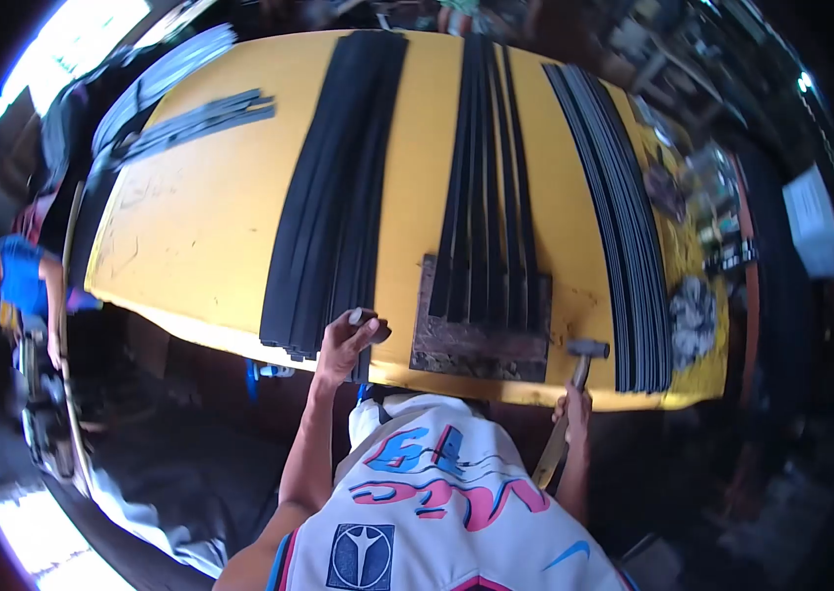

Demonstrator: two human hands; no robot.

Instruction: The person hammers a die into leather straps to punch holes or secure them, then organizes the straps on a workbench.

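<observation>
My right hand (574, 406) is closed round the wooden handle of a hammer (588, 349), its metal head raised near the table's front edge. My left hand (343, 343) grips a short dark metal piece (374, 331) with a shiny round end, just in front of a wide bundle of black strips (333, 197). Between the hands, a dark, worn block (481, 350) lies at the table's front edge. Several separate long black strips (466, 197) run away from me, their near ends resting on this block.
The yellow table (417, 148) also bears a stack of grey-edged strips (624, 236) at right and grey strips (202, 120) at far left. A crumpled grey cloth (693, 320) lies at the right edge. A person (25, 281) in a blue top is beyond the left side.
</observation>
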